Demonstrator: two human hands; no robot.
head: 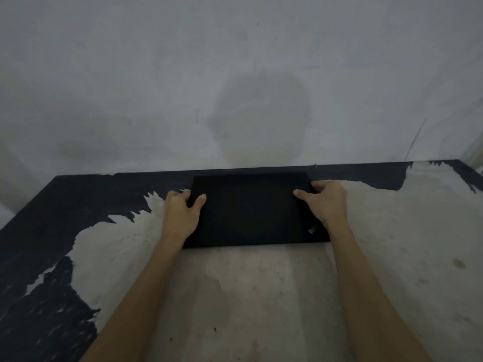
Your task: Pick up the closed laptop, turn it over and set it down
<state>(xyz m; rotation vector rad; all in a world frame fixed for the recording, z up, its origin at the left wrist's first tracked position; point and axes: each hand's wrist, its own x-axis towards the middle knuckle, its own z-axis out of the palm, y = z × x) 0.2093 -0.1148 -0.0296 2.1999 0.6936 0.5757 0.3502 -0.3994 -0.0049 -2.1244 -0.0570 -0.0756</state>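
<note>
A closed black laptop (251, 211) lies flat near the far edge of a worn table (261, 296), close to the wall. My left hand (181, 214) grips its left edge, thumb on top and fingers curled under the side. My right hand (325, 202) holds the right edge the same way, thumb resting on the lid. A small pale badge (312, 229) shows on the lid near the front right corner. Whether the laptop is lifted off the table I cannot tell.
The tabletop has black coating peeled away to pale patches; black remains at the left side (39, 231) and along the back edge. A grey stained wall (248, 87) rises directly behind the table.
</note>
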